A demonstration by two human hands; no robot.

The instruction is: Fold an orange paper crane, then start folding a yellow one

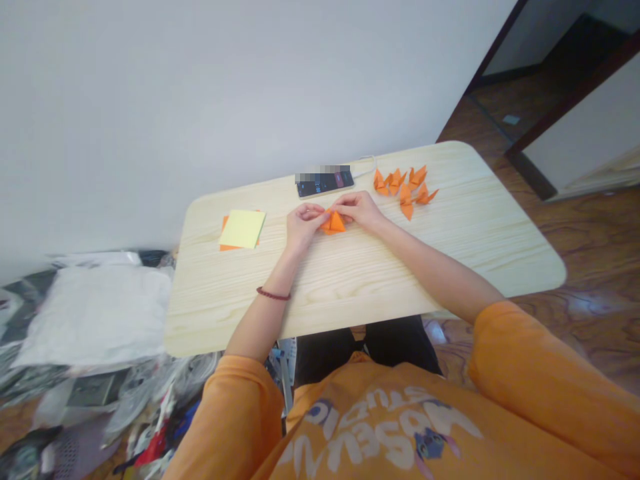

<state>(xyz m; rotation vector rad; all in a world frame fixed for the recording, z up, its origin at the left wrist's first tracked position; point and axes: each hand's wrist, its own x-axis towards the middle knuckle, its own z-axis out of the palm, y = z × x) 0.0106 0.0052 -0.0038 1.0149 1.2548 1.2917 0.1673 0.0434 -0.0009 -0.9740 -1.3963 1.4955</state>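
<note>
A small orange folded paper rests on the light wooden table between my two hands. My left hand pinches its left corner with closed fingers. On the other side, my right hand grips the top right edge of the same paper, fingers curled. Several finished orange folded pieces lie in a loose group just right of my right hand. A stack of square paper sheets, yellow on top and orange beneath, lies left of my left hand.
A dark phone with a white cable lies at the table's far edge, against the white wall. Bags and clutter fill the floor at the left. Wooden floor and a doorway are at the right.
</note>
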